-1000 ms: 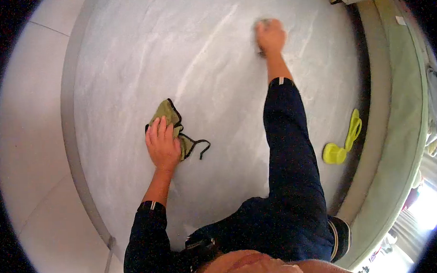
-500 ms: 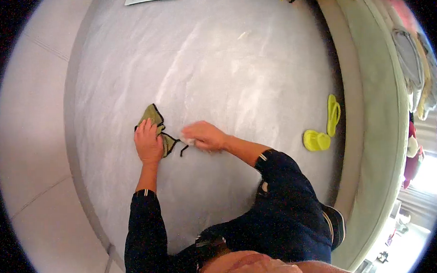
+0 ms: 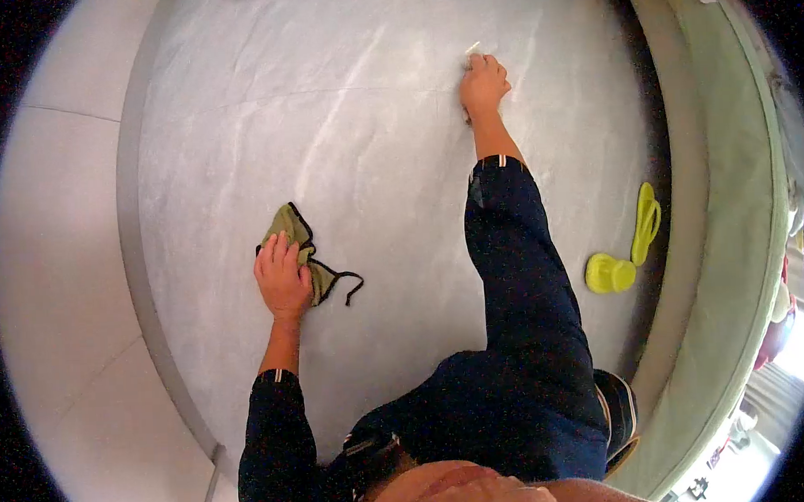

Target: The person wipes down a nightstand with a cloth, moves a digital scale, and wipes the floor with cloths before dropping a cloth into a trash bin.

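Left hand (image 3: 283, 275) on green cloth (image 3: 290, 253), gray floor (image 3: 399, 163)

This looks like a room in a home. Long green upholstered furniture (image 3: 740, 177), a bed or sofa, I cannot tell which, gives it a lived-in look. Yellow-green slippers (image 3: 610, 273) lie near it on the grey, marble-streaked floor (image 3: 399, 171); beyond it are household clutter (image 3: 723, 452) and a bright window-like opening (image 3: 801, 348).
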{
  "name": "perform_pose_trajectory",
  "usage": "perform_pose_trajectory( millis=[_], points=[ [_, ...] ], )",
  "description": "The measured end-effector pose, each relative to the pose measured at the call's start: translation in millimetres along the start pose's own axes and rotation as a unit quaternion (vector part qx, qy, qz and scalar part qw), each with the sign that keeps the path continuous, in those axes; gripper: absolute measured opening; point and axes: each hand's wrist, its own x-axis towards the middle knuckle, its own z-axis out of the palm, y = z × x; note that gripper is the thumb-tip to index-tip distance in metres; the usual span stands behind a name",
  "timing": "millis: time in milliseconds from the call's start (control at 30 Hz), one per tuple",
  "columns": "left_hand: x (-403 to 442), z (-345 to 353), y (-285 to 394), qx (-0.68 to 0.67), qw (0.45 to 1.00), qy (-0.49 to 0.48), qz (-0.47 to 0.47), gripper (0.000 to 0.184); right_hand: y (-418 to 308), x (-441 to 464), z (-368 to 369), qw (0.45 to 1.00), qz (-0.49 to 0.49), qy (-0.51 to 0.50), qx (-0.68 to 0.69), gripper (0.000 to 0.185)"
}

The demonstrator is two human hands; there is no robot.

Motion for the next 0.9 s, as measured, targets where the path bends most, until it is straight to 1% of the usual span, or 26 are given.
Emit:
perform_pose_trajectory(
  millis=[33,133,233,333,367,433,467,533,600,633,667,700,767,833,867,900],
  points=[
    [-1.5,5.0,-2.1,0.000,1.000,0.000,-0.002,0.041,-2.5,1.8,-3.7,1.000,-0.017,0.007,-0.003,0.025],
    [-3.8,14.3,-7.9,-0.001,1.000,-0.002,-0.003,0.042,15.6,-17.6,-13.9,0.995,-0.058,-0.071,0.031,0.020],
    [-5.8,12.3,-5.0,-0.006,1.000,-0.001,-0.008,0.042,29.6,-35.3,-3.2,0.987,-0.106,-0.006,0.125,0.018],
    [-1.9,14.1,-9.9,-0.001,1.000,-0.019,-0.013,0.042,11.4,-5.8,11.7,0.997,-0.039,-0.058,0.015,0.022],
    [-2.1,15.5,-12.4,0.003,0.999,-0.030,-0.018,0.042,5.3,-7.2,22.6,0.998,-0.044,-0.037,0.029,0.022],
    [-1.0,20.1,-15.3,0.000,1.000,-0.017,-0.017,0.042,2.8,-8.2,28.6,0.997,-0.055,0.015,0.046,0.024],
    [-0.5,21.1,-15.3,-0.007,1.000,-0.006,-0.016,0.041,2.1,-6.2,21.6,0.995,-0.060,-0.045,0.071,0.023],
    [-4.2,22.5,-15.1,-0.005,1.000,0.006,-0.012,0.041,7.3,-35.4,2.6,0.978,-0.141,-0.081,0.128,0.022],
    [-4.4,18.5,-10.6,-0.009,1.000,0.003,-0.013,0.041,12.5,-68.9,-9.7,0.943,-0.219,-0.087,0.233,0.021],
    [-4.9,16.7,-9.7,-0.014,1.000,-0.005,-0.016,0.040,9.9,-75.9,-9.8,0.920,-0.247,-0.130,0.275,0.023],
    [-5.2,16.5,-10.2,-0.018,0.999,-0.017,-0.020,0.040,-6.4,-72.5,-18.9,0.913,-0.220,-0.156,0.306,0.024],
    [-4.8,16.1,-11.5,-0.014,1.000,-0.007,-0.020,0.040,-26.9,-70.0,-27.6,0.903,-0.189,-0.184,0.338,0.025],
    [-7.4,16.2,-9.6,-0.010,1.000,0.003,-0.011,0.039,-56.9,-32.7,6.2,0.931,-0.198,-0.022,0.307,0.026],
    [-2.3,15.4,-8.1,0.006,0.999,-0.023,-0.022,0.039,-91.9,4.4,3.4,0.946,-0.167,-0.134,0.242,0.037],
    [-0.7,14.3,-5.2,0.006,0.999,-0.039,-0.022,0.038,-105.3,1.6,21.4,0.963,-0.188,-0.087,0.173,0.038],
    [2.1,14.9,-3.2,0.001,0.999,-0.034,-0.017,0.038,-130.9,3.7,-3.3,0.959,-0.164,-0.185,0.141,0.035]
  ],
)
